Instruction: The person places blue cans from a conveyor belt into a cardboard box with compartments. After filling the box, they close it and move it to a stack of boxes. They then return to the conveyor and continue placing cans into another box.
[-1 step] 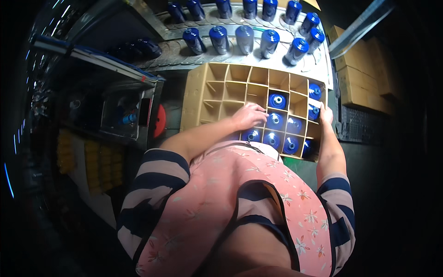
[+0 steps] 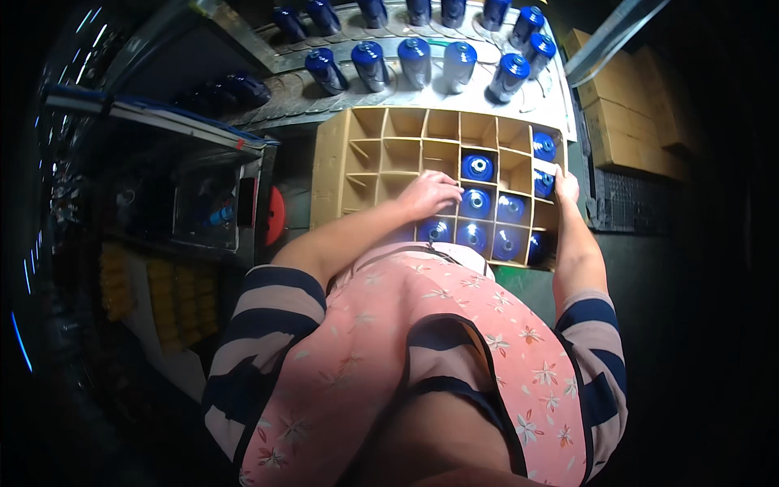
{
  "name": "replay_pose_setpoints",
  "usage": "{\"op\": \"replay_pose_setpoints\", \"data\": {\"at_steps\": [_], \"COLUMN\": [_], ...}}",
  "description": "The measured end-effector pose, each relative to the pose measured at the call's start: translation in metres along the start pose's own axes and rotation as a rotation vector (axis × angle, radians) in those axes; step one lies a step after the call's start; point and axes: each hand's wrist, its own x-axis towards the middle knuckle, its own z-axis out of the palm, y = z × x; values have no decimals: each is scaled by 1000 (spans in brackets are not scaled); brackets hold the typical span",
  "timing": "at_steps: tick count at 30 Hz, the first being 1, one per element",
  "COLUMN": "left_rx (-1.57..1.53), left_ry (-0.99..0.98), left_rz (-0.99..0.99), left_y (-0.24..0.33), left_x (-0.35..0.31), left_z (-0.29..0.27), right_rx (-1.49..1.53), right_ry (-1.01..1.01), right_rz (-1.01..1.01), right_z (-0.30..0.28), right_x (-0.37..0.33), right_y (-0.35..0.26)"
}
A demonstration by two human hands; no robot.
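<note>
A cardboard carton split into cells by card dividers lies in front of me. Blue bottles with narrow necks stand upright in several cells toward its right and near side. Over the middle of the carton, my left hand has its fingers loosely bent but apart, the tips at a divider beside a bottle. My right hand is closed around the carton's right edge, next to a bottle. A pale flat strip shows at its fingertips; whether it is a divider or a loose piece I cannot tell.
Beyond the carton, two rows of blue bottles stand upside down or capped on a metal conveyor. Closed cardboard boxes are stacked at the right. A red disc and a metal-framed machine sit at the left.
The whole view has shifted slightly, so the carton and conveyor lie a little further left and up. Both hands keep nearly the same places on the carton.
</note>
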Motion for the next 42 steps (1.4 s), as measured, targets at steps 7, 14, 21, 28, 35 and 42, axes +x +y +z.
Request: {"op": "replay_pose_setpoints", "data": {"at_steps": [7, 14, 21, 28, 35, 42], "left_rx": [95, 191, 1, -809, -686, -444], "left_ry": [-48, -118, -38, 333, 681, 926], "left_rz": [6, -23, -141, -381, -341, -492], "left_y": [-38, -76, -67, -34, -77, -203], "left_x": [72, 103, 102, 63, -5, 15], "left_z": [-4, 27, -2, -91, -220, -255], "right_rx": [-55, -21, -72, -165, -247, -287], "right_ry": [-29, -26, 15, 17, 70, 74], "right_rz": [193, 250, 86, 213, 203, 196], "right_z": [5, 3, 5, -3, -12, -5], "right_x": [-9, -6, 5, -14, -21, -20], "right_y": [-35, -57, -70, -42, -29, -30]}}
